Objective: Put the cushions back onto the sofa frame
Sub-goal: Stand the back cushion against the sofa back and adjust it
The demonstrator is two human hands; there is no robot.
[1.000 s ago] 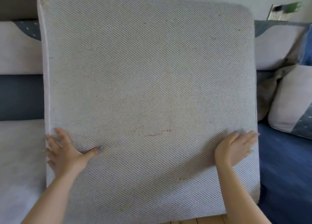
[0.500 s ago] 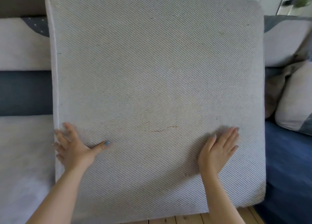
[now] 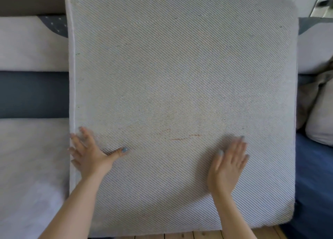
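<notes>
Because the cushion (image 3: 180, 76) is a broad, thick, square slab in coarse diagonal-twill cloth, it likely handles light but bulky, best taken by its side edges. It covers the middle of the sofa frame (image 3: 313, 175). Left hand (image 3: 90, 156) and right hand (image 3: 228, 166) press it, fingers straight, grasping nothing.

Grey diagonal-striped cushion (image 3: 180, 76), orange-brown marks; navy sofa base (image 3: 313, 175); blue-grey nails (image 3: 124, 149).

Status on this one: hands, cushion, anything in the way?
Left hand open, flat on seat cushion near its left edge. Right hand open on its face, blurred. Throw pillows lie to the right.
</notes>
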